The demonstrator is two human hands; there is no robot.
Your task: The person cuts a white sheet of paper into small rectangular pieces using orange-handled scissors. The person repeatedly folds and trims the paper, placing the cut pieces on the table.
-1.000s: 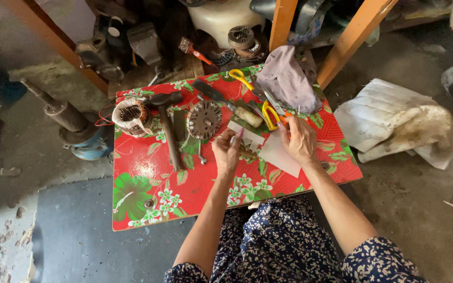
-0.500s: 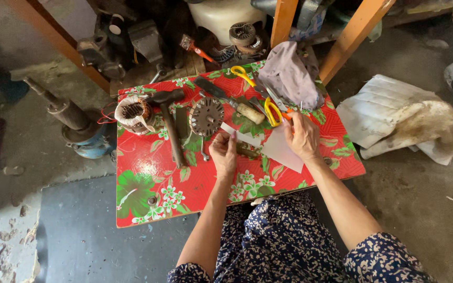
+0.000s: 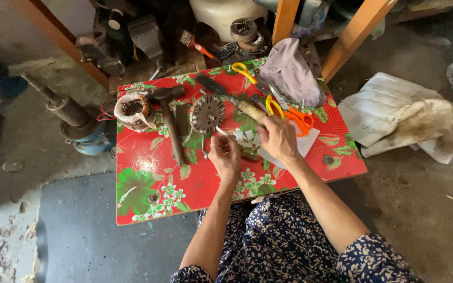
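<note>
Pinching a thin strip point(image 3: 221, 131), both hands point(image 3: 225, 155) point(image 3: 279, 139) work mid-table point(image 3: 195, 188), bare cloth toward the near edge.

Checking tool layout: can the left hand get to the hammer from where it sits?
Probably yes. The left hand is over the red floral table, and the hammer lies just to its left, handle pointing toward the person. Nothing lies on the handle, only bare cloth between.

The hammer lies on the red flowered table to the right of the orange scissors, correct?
Not quite. In the head view the hammer lies on the red flowered table to the left of the orange scissors, beside the wound motor part.
</note>
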